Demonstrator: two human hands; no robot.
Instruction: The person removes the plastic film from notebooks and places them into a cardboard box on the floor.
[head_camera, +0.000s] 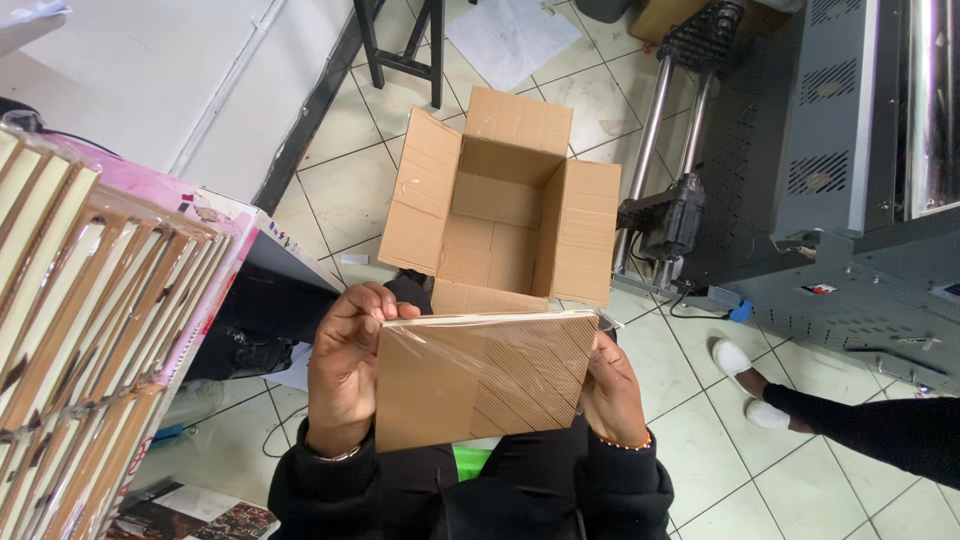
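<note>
Both hands hold a flat brown wrapped book over an open cardboard box.

The wrapped book (485, 380), brown with a ribbed, striped cover under clear film, is held flat and just nearer the person than the open cardboard box (500, 215), overlapping its near flap. The left hand (345, 370) grips the book's left edge, thumb curled over the top corner and fingers closed behind it. The right hand (612, 392) clasps the right edge, fingers wrapped onto the cover. The box stands on the tiled floor (350, 190) with all four flaps spread. Left of the box, a stack of similar wrapped books (80, 340) lies in rows. Right of the box stands a large grey machine (830, 170), and another person's white shoes (745, 385) rest near it.
</note>
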